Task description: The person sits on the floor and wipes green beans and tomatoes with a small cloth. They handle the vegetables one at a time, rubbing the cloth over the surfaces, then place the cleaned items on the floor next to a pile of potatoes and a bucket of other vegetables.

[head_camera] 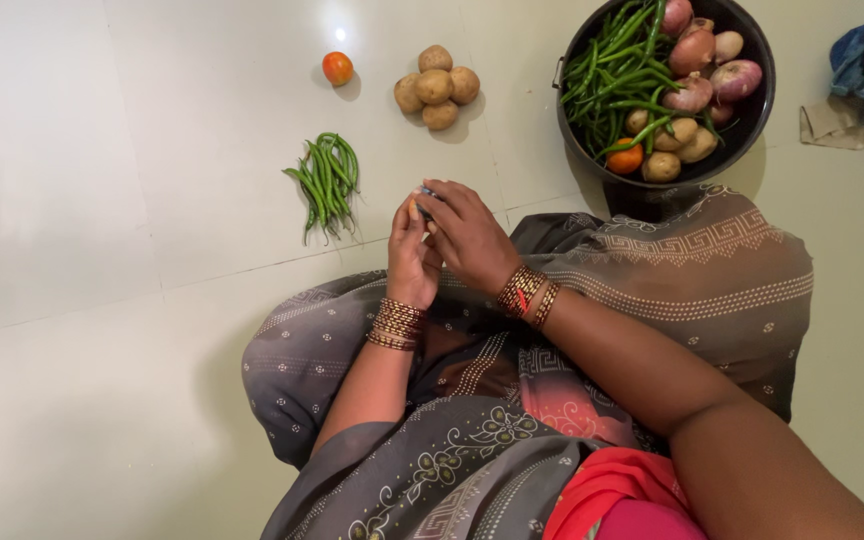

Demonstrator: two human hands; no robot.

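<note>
Over the lap, the left hand (412,258) and right hand (470,240) close together on a small dark thing (425,193) (too hidden to identify), while sorted green chillies (325,180), potatoes (437,86) and a tomato (337,68) lie beyond, the black bowl (742,135) far from emptied.

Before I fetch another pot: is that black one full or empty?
Nearly full: the black pot holds green beans, onions, potatoes and a tomato.

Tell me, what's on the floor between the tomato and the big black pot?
A small heap of potatoes lies between the lone tomato and the black pot, on the pale floor, in the head view.
</note>
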